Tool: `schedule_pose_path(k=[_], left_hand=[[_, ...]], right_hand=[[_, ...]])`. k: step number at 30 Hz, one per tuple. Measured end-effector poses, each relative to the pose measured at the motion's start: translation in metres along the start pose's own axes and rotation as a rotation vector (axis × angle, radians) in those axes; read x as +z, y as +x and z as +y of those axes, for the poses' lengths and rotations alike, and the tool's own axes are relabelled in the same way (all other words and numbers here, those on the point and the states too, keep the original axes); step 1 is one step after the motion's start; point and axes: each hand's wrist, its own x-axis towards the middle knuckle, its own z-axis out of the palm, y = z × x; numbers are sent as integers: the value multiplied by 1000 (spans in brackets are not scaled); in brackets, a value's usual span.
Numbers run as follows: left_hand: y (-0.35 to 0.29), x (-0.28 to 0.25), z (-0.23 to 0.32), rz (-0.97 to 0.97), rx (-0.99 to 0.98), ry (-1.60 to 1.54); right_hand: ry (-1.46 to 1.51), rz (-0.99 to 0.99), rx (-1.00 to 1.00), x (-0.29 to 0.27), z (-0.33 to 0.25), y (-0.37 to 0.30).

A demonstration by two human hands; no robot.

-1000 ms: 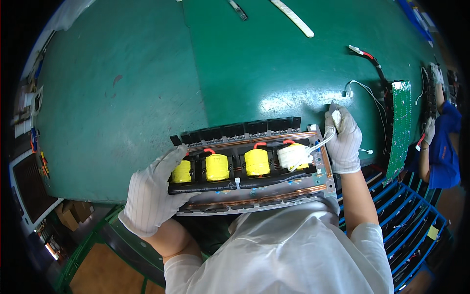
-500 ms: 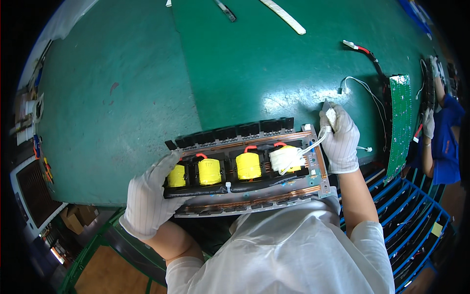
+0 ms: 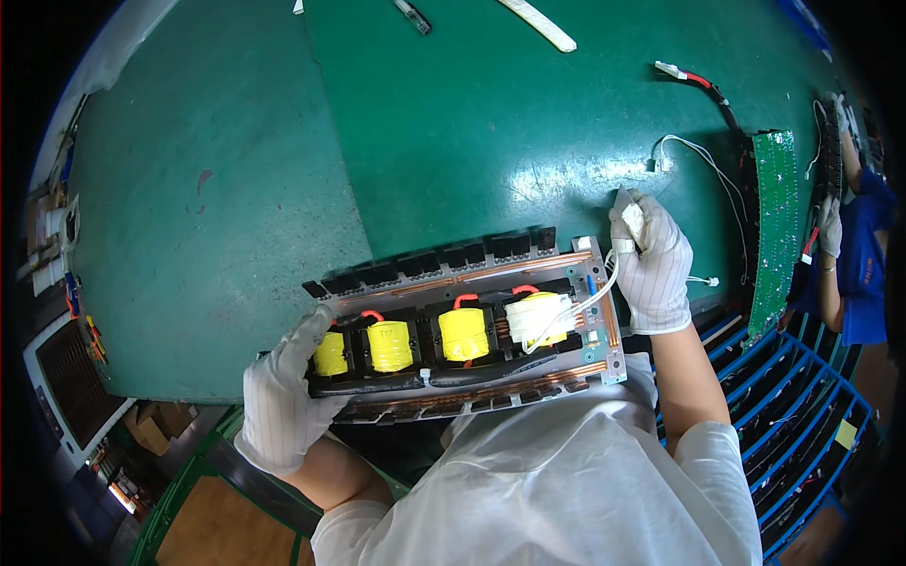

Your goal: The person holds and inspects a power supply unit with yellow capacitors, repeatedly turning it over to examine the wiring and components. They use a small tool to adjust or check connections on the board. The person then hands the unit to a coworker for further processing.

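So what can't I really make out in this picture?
In the head view:
Left hand: some fingertips are hidden beneath the circuit board.
Rightmost yellow coil: largely covered by the white wire bundle.
Grey pointed piece: its lower part is hidden by the right hand.
Pale strip: cut off by the top edge.

A green table (image 3: 255, 123) spans the view. Near its top edge lie a white strip (image 3: 540, 24) and, left of it, a slim tool (image 3: 412, 16). To the right are a long green board (image 3: 777, 226), a red-and-black cable (image 3: 698, 80) and a white wire (image 3: 717, 168). Below the board is a blue rack (image 3: 802, 415) with a yellow note (image 3: 846, 434). Brown boxes (image 3: 151, 427) sit lower left; a co-worker (image 3: 861, 283) in blue is far right.
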Motion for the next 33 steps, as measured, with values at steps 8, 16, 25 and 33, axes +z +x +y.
schedule_pose_path(k=[8, 16, 25, 33], left_hand=[[0, -2, 2, -18, -17, 10], [-3, 0, -2, -9, -23, 22], [0, -1, -2, -40, -40, -40], [1, -6, 1, -50, -33, -7]], right_hand=[[0, -7, 5, 0, 1, 0], [11, -10, 45, 1, 0, 0], [1, 7, 23, 2, 0, 0], [-24, 23, -16, 2, 1, 1]])
